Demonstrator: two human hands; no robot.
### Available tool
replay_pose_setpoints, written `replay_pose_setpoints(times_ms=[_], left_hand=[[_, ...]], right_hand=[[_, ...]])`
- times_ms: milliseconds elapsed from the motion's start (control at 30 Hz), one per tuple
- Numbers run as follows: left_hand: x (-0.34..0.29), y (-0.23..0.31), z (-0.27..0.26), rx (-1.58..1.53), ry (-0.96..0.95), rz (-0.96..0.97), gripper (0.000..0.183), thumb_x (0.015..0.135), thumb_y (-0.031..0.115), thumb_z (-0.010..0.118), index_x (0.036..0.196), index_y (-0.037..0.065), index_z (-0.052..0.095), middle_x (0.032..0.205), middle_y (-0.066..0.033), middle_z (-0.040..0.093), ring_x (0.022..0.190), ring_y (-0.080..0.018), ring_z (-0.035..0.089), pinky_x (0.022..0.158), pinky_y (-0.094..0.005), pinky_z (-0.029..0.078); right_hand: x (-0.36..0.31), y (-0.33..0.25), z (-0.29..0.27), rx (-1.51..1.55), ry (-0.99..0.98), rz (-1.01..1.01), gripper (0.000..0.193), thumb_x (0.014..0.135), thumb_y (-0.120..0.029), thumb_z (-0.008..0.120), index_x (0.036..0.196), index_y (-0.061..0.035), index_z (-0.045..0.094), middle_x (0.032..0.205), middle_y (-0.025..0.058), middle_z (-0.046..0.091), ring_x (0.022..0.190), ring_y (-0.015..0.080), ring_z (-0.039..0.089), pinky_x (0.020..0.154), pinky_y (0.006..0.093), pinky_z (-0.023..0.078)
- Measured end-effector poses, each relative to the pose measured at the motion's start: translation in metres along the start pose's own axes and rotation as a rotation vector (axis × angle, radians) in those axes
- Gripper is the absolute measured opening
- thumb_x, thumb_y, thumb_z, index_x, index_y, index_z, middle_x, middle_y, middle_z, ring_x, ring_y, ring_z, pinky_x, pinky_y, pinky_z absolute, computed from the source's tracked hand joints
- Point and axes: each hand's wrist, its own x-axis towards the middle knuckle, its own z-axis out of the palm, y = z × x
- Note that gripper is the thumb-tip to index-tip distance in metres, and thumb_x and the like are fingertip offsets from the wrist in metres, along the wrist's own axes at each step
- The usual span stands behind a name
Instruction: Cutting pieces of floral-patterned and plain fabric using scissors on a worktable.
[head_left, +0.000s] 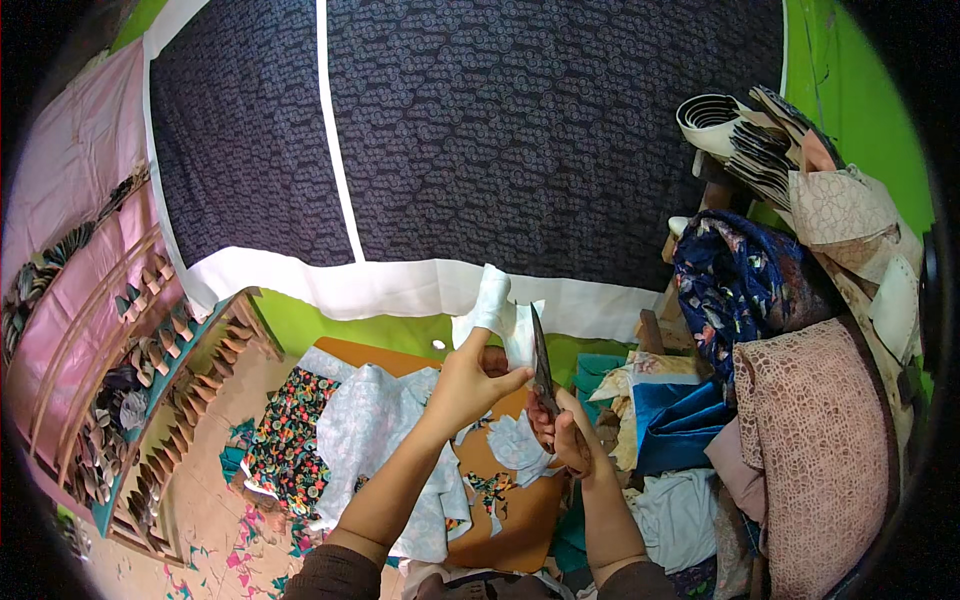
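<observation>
Between thumb and fingers of my left hand [467,382] is a folded or rolled piece of white fabric [489,300], raised above the table. My right hand [562,430] grips dark scissors [542,362], blades pointing up along the right side of the white piece. Whether the blades touch it I cannot tell. Beneath my arms, a pale cloth [385,412] lies across the brown table [525,515], beside a black floral cloth [296,422]. Pale fabric scraps [518,447] and small patterned scraps [490,488] lie near my right hand.
To the left, a wooden rack [165,395] carries several shoe lasts. Fabric offcuts [240,560] litter the floor. On the right are piled cloths: blue satin [680,425], navy floral [735,280] and pink lace [815,430]. A dark patterned cloth [540,130] hangs ahead.
</observation>
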Motion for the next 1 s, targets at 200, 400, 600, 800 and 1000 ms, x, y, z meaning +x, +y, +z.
replay_pose_setpoints(times_ms=[200, 400, 600, 800, 1000], left_hand=[[-0.003, -0.003, 0.003, -0.077, 0.081, 0.048, 0.057, 0.068, 0.010, 0.066, 0.114, -0.002, 0.036, 0.078, -0.0129, 0.061, 0.072, -0.0152, 0.060, 0.066, -0.0261, 0.048], [-0.003, -0.003, -0.001, -0.067, 0.059, 0.050, 0.056, 0.070, 0.008, 0.064, 0.115, -0.003, 0.034, 0.081, -0.0114, 0.060, 0.075, -0.0145, 0.059, 0.067, -0.0257, 0.048], [-0.005, 0.000, -0.003, -0.361, 0.036, 0.055, 0.071, 0.072, 0.000, 0.059, 0.129, 0.000, 0.017, 0.110, -0.0122, 0.046, 0.099, -0.0165, 0.048, 0.080, -0.0288, 0.042], [-0.006, 0.000, 0.013, -0.312, 0.238, 0.107, 0.036, 0.074, 0.004, 0.061, 0.101, -0.006, 0.040, 0.087, -0.0119, 0.056, 0.083, -0.0142, 0.056, 0.066, -0.0234, 0.046], [-0.010, -0.004, 0.015, -0.227, 0.321, 0.132, 0.029, 0.072, 0.005, 0.063, 0.089, -0.006, 0.041, 0.076, -0.0096, 0.056, 0.067, -0.0112, 0.055, 0.055, -0.0223, 0.045]], right_hand=[[-0.004, 0.003, -0.009, -0.115, -0.016, 0.032, 0.074, 0.061, -0.074, 0.040, 0.086, -0.0047, 0.042, 0.063, -0.0056, 0.031, 0.051, 0.0013, 0.026, 0.042, 0.0142, 0.021], [-0.004, 0.004, -0.007, -0.202, 0.026, 0.006, 0.068, 0.066, -0.071, 0.038, 0.081, -0.0046, 0.043, 0.064, -0.0038, 0.038, 0.052, 0.0018, 0.032, 0.043, 0.0143, 0.024], [-0.006, -0.002, 0.001, -0.271, 0.050, -0.006, 0.070, 0.063, -0.072, 0.042, 0.081, -0.0042, 0.044, 0.064, -0.0022, 0.039, 0.054, 0.0024, 0.035, 0.046, 0.0158, 0.027], [-0.010, 0.013, -0.001, -0.060, 0.010, 0.045, 0.071, 0.060, -0.071, 0.048, 0.087, -0.0057, 0.043, 0.064, -0.0053, 0.034, 0.053, 0.0032, 0.031, 0.045, 0.0165, 0.025], [-0.009, 0.025, -0.002, 0.023, -0.026, 0.182, 0.072, 0.060, -0.070, 0.049, 0.092, -0.0057, 0.042, 0.066, -0.0055, 0.031, 0.053, 0.0027, 0.027, 0.044, 0.0159, 0.023]])
